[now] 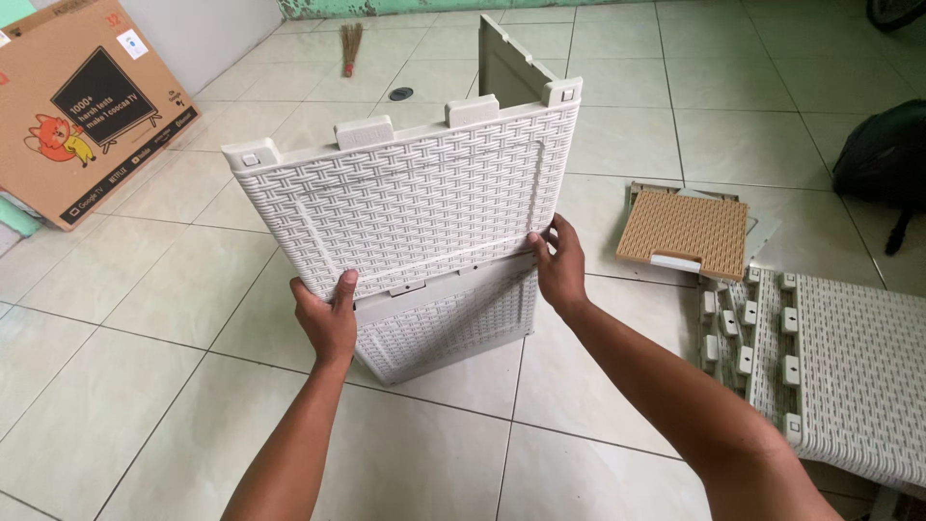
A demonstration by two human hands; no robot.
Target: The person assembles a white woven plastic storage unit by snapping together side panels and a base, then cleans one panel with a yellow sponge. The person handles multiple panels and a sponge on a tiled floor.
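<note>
Flat brown cardboard box (82, 106) leaning at far left wall

Home interior: tiled floor (617, 135), broom (351, 46) by wall, television carton (82, 106), black bag (883, 159) on floor.

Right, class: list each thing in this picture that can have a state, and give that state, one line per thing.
Upper wicker-pattern panel: upright, tilted, held at both lower corners.
Lower panel: standing on the floor, under the upper one.
Left hand: gripping.
Right hand: gripping.
Brown panel: lying flat.
Stacked panels: lying flat.
Cardboard box: closed, leaning.
</note>
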